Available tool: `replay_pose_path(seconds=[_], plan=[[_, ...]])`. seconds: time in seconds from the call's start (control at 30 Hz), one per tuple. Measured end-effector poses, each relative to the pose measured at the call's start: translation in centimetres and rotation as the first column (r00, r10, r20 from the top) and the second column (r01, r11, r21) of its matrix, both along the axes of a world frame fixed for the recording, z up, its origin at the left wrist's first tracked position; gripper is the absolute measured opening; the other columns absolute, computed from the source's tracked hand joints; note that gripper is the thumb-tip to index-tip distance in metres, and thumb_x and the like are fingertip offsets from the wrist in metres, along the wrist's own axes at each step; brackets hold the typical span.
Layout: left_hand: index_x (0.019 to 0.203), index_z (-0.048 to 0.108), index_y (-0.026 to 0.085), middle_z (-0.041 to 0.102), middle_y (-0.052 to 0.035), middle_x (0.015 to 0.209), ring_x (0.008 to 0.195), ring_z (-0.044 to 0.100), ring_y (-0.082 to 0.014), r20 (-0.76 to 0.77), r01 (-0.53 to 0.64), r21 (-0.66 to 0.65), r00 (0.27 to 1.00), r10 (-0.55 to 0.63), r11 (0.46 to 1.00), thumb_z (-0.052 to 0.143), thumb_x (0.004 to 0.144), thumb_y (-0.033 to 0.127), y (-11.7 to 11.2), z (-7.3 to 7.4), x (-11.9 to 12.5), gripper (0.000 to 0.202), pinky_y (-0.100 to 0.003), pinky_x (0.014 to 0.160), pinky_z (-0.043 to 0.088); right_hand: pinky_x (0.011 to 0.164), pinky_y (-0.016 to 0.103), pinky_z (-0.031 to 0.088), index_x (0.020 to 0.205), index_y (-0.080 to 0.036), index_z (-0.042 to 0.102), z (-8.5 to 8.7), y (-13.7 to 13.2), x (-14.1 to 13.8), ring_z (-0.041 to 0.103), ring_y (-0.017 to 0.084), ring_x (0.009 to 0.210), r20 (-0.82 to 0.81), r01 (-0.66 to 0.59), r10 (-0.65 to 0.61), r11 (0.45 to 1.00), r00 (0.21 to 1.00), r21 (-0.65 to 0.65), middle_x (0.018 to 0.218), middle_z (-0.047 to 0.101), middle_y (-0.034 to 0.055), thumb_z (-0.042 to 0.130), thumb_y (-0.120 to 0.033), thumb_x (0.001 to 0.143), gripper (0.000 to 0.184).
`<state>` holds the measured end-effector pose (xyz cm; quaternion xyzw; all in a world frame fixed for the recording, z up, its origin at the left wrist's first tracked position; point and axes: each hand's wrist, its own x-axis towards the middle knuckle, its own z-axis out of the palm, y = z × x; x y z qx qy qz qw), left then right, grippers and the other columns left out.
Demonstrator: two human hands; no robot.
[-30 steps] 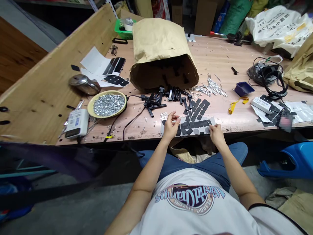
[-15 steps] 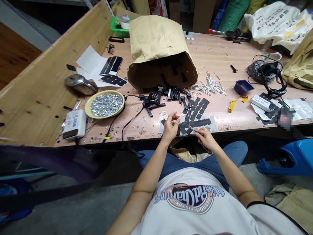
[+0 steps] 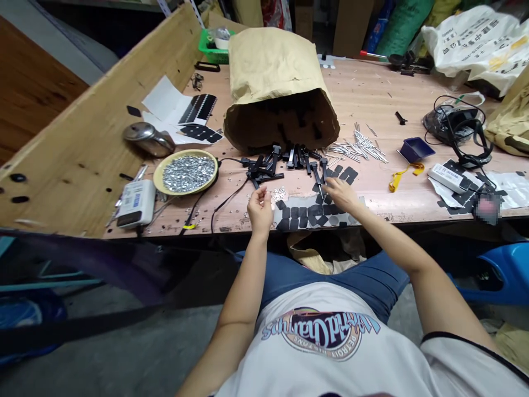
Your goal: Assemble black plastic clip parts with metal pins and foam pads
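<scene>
My left hand (image 3: 260, 209) is upright at the near edge of the bench, its fingers curled into a pinch. Whatever lies between those fingertips is too small to make out. Beside it lies a patch of tiny metal pieces (image 3: 280, 193). My right hand (image 3: 342, 194) reaches over a sheet of black rounded pads (image 3: 298, 216), fingers stretched toward the thin metal ends of two black handle-like parts (image 3: 316, 172). Contact there cannot be told. More black handle-like parts (image 3: 264, 172) lie heaped behind the left hand.
A large paper sack (image 3: 275, 66) lies with its mouth toward me. Loose metal rods (image 3: 357, 148) are scattered to its right, near a purple tray (image 3: 416, 149). At left stand a yellow bowl of metal bits (image 3: 188, 172), a white box (image 3: 136, 204) and a metal cup (image 3: 146, 138).
My left hand has moved left off the pads, toward the tiny metal pieces. My right hand has gone forward from the sheet's front edge toward the black parts. The view has shifted slightly.
</scene>
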<state>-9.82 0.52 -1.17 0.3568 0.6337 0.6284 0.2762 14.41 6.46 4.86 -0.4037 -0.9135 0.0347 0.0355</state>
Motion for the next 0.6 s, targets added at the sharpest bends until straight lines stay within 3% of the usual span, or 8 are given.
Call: replay_pose_path(seconds=[0.13,0.2,0.27,0.4,0.53,0.6], plan=[[0.085,0.062,0.017,0.062,-0.0041,0.084,0.075,0.057,-0.0139,-0.125,-0.139,-0.038,0.983,0.133,0.99,0.056,0.077,0.023,0.1,0.0,-2.0,0.012,-0.027,0.074,0.046,0.089,0.04,0.041,0.087,-0.011,0.067,0.1,5.5,-0.4,0.051,0.024,0.108,0.204,-0.288,0.292,0.956,0.934,-0.048,0.111,0.06,0.0174,0.044,-0.002,0.082,0.025],[0.078,0.062,0.018,0.06,-0.0037,0.08,0.074,0.056,-0.0158,-0.201,-0.095,-0.073,0.976,0.079,0.993,0.058,0.073,0.018,0.5,-0.1,-1.8,0.006,-0.03,0.076,0.046,0.089,0.039,0.041,0.08,-0.013,0.066,0.0,6.7,-0.1,0.053,0.021,0.103,0.239,-0.368,0.386,0.922,0.891,-0.116,0.105,0.063,0.0142,0.045,-0.002,0.082,0.024],[0.072,0.062,0.018,0.058,-0.0046,0.079,0.077,0.056,-0.0191,-0.275,0.015,-0.117,0.96,-0.047,0.993,0.06,0.07,0.014,1.4,-0.3,-0.8,0.005,-0.034,0.08,0.045,0.091,0.039,0.041,0.078,-0.015,0.065,0.0,7.3,0.3,0.054,0.019,0.102,0.214,-0.41,0.433,0.901,0.876,-0.143,0.101,0.064,0.0112,0.044,-0.001,0.081,0.025],[0.061,0.056,0.02,0.055,-0.0082,0.077,0.092,0.054,-0.0288,-0.403,0.137,-0.179,0.893,-0.199,0.974,0.062,0.065,0.009,3.4,-0.5,1.6,0.012,-0.044,0.09,0.041,0.096,0.044,0.038,0.083,-0.017,0.064,0.5,7.0,1.0,0.054,0.018,0.104,0.116,-0.439,0.447,0.894,0.887,-0.087,0.098,0.065,0.0105,0.039,-0.003,0.083,0.028],[0.053,0.044,0.022,0.053,-0.0091,0.073,0.096,0.052,-0.0316,-0.419,0.173,-0.171,0.879,-0.23,0.97,0.058,0.064,0.005,4.5,-0.8,2.5,0.024,-0.047,0.091,0.039,0.096,0.05,0.038,0.1,-0.019,0.063,1.0,4.7,1.3,0.054,0.021,0.101,0.03,-0.368,0.368,0.93,0.929,0.0,0.098,0.064,0.009,0.036,-0.004,0.084,0.035],[0.055,0.043,0.022,0.053,-0.0079,0.071,0.093,0.053,-0.0295,-0.384,0.171,-0.156,0.897,-0.219,0.973,0.056,0.065,0.005,4.6,-0.7,2.6,0.024,-0.045,0.09,0.04,0.093,0.047,0.041,0.111,-0.02,0.06,1.0,2.8,1.1,0.055,0.02,0.096,0.014,-0.295,0.295,0.955,0.955,0.025,0.1,0.063,0.0092,0.035,-0.003,0.083,0.041]])
